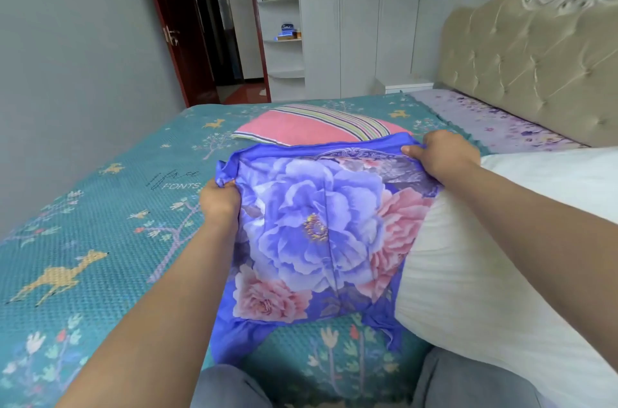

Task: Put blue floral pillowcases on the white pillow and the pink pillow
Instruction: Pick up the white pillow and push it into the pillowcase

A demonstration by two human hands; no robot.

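A blue floral pillowcase (311,233) is stretched out flat over the bed in front of me. My left hand (219,198) grips its far left corner, fingers curled into the bunched blue hem. My right hand (441,153) pinches the far right edge of the same case. The white pillow (485,290) lies along my right side, partly under my right forearm, with the case's right edge against it. The pink pillow (311,128) with a striped band rests flat on the bed just beyond the pillowcase.
The bed has a teal patterned bedspread (83,240) and a purple floral sheet (485,116) by the tufted beige headboard (535,73). A grey wall runs along the left; an open doorway (214,33), shelves and white wardrobes (351,16) stand at the back.
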